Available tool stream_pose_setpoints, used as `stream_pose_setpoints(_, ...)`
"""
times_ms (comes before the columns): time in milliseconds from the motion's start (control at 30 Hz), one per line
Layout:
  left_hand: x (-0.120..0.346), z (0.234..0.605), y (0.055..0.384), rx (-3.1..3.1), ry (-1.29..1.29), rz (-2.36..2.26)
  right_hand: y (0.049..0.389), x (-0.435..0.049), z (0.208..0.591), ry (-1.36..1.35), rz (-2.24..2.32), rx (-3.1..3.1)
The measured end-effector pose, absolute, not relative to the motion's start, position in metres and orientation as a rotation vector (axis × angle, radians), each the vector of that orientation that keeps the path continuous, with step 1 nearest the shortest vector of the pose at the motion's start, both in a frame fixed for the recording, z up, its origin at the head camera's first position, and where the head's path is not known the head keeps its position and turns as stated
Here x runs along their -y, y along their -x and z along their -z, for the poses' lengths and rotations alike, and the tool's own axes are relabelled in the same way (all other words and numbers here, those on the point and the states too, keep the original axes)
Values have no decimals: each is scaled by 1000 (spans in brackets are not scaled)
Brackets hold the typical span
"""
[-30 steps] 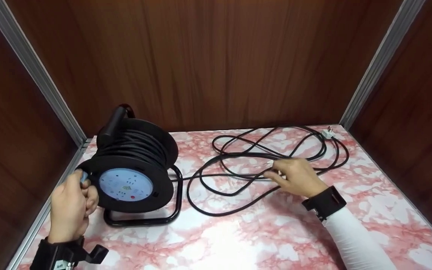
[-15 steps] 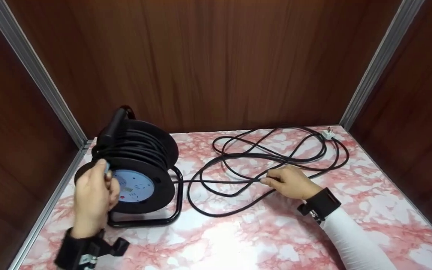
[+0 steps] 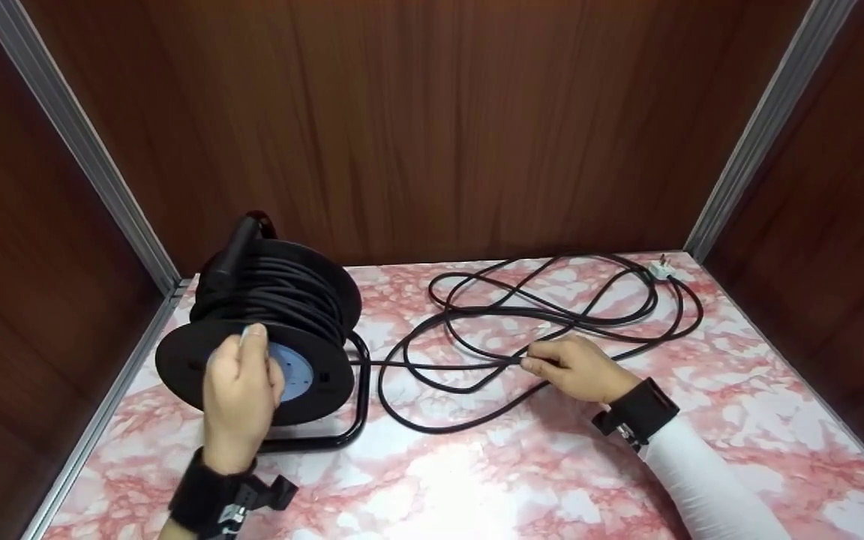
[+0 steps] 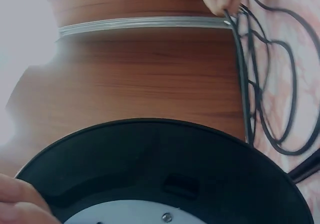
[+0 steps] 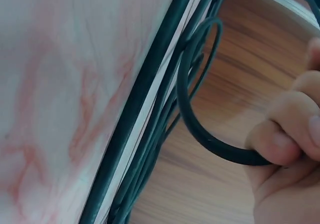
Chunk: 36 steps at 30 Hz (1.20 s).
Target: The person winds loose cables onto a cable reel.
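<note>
A black cable reel (image 3: 181, 360) with a blue socket panel (image 3: 297, 373) stands on its tubular frame (image 3: 361, 405) at the left. My left hand (image 3: 241, 390) grips the reel's small winding knob in front of the panel; the fingers hide nearly all of the knob. From the drum, black cable (image 3: 432, 366) runs right to my right hand (image 3: 574, 367), which holds it between curled fingers and thumb. In the right wrist view, a bend of the cable (image 5: 215, 146) enters the fist. The left wrist view shows the reel's flange (image 4: 150, 154) close up.
Several loose cable loops (image 3: 432, 430) lie across the pink marbled table (image 3: 477, 480). A white plug (image 3: 661, 270) lies near the back right corner. Brown wood-look panels (image 3: 432, 135) with metal corner strips enclose the back and sides.
My left hand has swung right across the reel's face, turning the reel with the knob. My right hand has moved slightly left and nearer, and the cable it holds has shifted.
</note>
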State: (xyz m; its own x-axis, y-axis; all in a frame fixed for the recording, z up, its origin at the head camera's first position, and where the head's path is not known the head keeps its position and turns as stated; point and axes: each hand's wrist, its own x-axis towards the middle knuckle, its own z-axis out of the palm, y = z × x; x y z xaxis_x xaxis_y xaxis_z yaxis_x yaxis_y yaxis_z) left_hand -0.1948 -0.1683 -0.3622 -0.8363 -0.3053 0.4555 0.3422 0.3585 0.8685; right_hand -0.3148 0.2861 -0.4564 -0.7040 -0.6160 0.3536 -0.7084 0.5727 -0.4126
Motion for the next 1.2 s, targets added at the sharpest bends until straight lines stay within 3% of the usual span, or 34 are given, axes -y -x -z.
stream_pose_setpoints(833, 129, 412, 202, 2251, 177, 997, 292, -235, 463, -1319, -538, 2666)
stream_pose_setpoints(1200, 127, 430, 204, 2253, 206, 1035, 287, -224, 466, -1364, -538, 2627)
